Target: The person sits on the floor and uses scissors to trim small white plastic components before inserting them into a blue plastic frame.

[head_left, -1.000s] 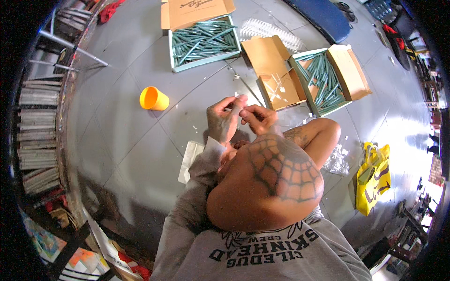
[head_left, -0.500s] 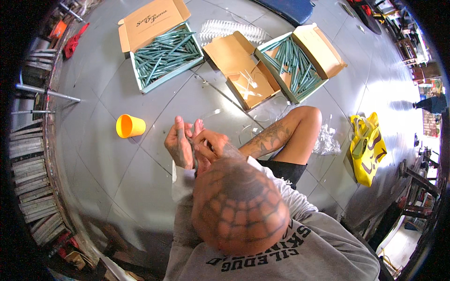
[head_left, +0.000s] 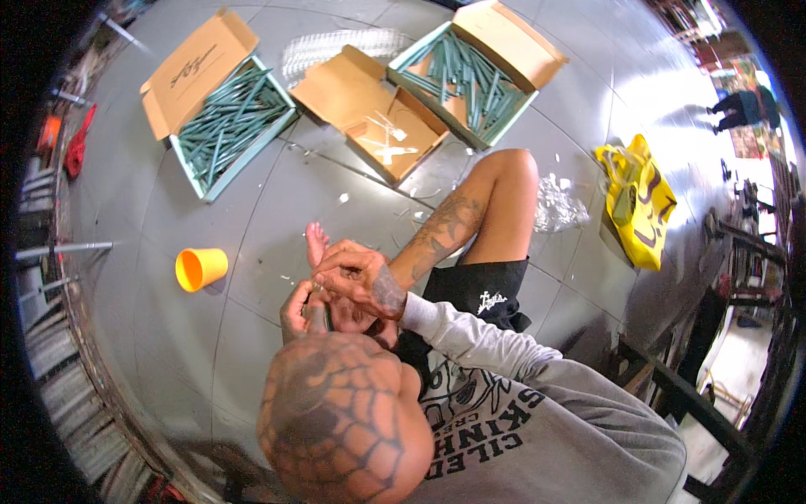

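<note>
My left hand (head_left: 304,309) is raised close in front of me, its fingers curled. Over it bends my right hand (head_left: 361,275), thumb and fingertips pinched together against the left fingertips. Whatever sits in that pinch is too small to name. A bare foot (head_left: 316,242) shows just beyond the hands. Ahead stand two pale green boxes with brown lids: the left box (head_left: 252,161) and the right box (head_left: 512,118), both holding many slim teal sticks, pen-like in shape. Between them, a smaller brown cardboard box (head_left: 420,161) holds thin white pieces.
A yellow cup (head_left: 201,269) lies left of my hands. White scraps (head_left: 342,198) dot the grey tiles. Clear plastic packaging (head_left: 344,50) lies behind the boxes, crumpled clear plastic (head_left: 558,206) beyond my knee, a yellow bag (head_left: 642,206) further right. Someone (head_left: 747,107) stands far right.
The view has turned, so the boxes and cup sit further left. My right hand has come up over the left; the left fingers, earlier stretched upward, are now curled in.
</note>
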Available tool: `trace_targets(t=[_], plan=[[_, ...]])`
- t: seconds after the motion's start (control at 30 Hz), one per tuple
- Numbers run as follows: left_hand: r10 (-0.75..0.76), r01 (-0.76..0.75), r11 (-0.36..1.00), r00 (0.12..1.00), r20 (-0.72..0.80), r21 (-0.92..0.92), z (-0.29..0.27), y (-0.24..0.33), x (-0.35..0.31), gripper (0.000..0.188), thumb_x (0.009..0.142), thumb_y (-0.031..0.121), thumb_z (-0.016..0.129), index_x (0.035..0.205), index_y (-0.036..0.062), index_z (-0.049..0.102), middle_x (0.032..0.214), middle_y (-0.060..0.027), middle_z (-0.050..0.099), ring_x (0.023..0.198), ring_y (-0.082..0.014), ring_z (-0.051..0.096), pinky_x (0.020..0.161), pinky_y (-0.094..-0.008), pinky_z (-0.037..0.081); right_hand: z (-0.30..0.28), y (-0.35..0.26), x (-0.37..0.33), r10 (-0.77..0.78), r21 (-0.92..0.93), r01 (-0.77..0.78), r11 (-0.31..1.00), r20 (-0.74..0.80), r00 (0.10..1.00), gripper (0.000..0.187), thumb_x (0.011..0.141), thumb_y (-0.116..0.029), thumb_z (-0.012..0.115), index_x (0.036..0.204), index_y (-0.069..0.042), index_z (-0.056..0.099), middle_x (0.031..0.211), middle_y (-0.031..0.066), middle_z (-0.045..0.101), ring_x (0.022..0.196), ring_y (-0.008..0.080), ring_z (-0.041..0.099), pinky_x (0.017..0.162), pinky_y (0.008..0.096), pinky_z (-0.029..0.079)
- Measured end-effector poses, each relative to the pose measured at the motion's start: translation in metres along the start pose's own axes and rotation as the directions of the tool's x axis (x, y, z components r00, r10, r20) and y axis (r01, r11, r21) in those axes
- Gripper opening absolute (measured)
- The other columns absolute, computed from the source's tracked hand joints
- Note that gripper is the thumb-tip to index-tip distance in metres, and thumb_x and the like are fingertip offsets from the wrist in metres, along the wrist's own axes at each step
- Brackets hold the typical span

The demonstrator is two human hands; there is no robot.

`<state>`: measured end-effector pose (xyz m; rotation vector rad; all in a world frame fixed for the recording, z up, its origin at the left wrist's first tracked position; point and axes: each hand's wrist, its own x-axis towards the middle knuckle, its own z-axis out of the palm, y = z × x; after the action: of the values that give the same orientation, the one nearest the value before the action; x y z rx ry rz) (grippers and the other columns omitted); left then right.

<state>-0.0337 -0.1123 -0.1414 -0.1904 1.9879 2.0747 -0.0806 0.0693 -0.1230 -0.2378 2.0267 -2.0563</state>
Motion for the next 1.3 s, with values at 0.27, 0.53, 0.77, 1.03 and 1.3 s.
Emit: trace_targets(t=[0.27,0.53,0.77,1.03,1.3], plan=[[-0.165,0.15,0.908,0.986,-0.007,-0.39,0.011,0.018,0.012,0.023,0.094,0.022,0.068,0.093,-0.0008,0.066,0.083,-0.0021,0.061,0.079,-0.0104,0.054,0.072,-0.0264,0.044,-0.015,-0.004,0.006,0.001,0.422,-0.07,0.904,0.161,0.987,0.015,0.096,-0.012,0.063,0.099,0.002,0.068,0.101,0.0061,0.059,0.102,0.017,0.054,0.094,0.0333,0.043],[-0.243,0.135,0.911,0.939,-0.243,-0.389,0.033,0.054,0.021,0.018,0.09,0.01,0.071,0.098,-0.0061,0.069,0.093,-0.0107,0.07,0.091,-0.0146,0.064,0.085,-0.028,0.051,0.004,-0.003,-0.007,0.243,0.691,-0.131,0.711,-0.066,0.968,0.027,0.099,-0.011,0.059,0.121,0.005,0.061,0.11,0.01,0.066,0.098,0.0143,0.063,0.09,0.0292,0.052],[-0.217,0.159,0.942,0.96,-0.176,-0.295,0.036,0.062,0.021,0.014,0.091,0.007,0.069,0.096,-0.0065,0.069,0.089,-0.0117,0.07,0.086,-0.0169,0.068,0.083,-0.0268,0.054,-0.014,0.002,-0.006,0.295,0.602,-0.239,0.762,0.005,0.955,0.022,0.098,-0.011,0.061,0.11,0.006,0.066,0.103,0.0106,0.069,0.094,0.0152,0.065,0.087,0.0289,0.054],[-0.149,0.137,0.982,0.985,-0.089,-0.128,0.038,0.076,0.015,0.014,0.092,0.006,0.067,0.096,-0.0074,0.069,0.088,-0.0104,0.071,0.082,-0.0139,0.067,0.079,-0.025,0.053,-0.022,0.001,-0.011,0.223,0.57,-0.196,0.798,0.023,0.975,0.018,0.095,-0.008,0.065,0.105,0.006,0.067,0.097,0.0095,0.069,0.092,0.0158,0.066,0.084,0.028,0.055],[-0.12,0.126,0.988,0.991,-0.062,0.093,0.036,0.077,0.006,0.02,0.093,0.014,0.068,0.099,-0.0051,0.071,0.086,-0.0053,0.07,0.079,-0.0084,0.061,0.074,-0.0233,0.049,-0.022,0.003,-0.015,0.261,0.529,-0.238,0.814,0.033,0.965,0.01,0.089,0.0,0.067,0.097,0.005,0.063,0.093,0.0071,0.067,0.085,0.0139,0.067,0.079,0.0268,0.056]])
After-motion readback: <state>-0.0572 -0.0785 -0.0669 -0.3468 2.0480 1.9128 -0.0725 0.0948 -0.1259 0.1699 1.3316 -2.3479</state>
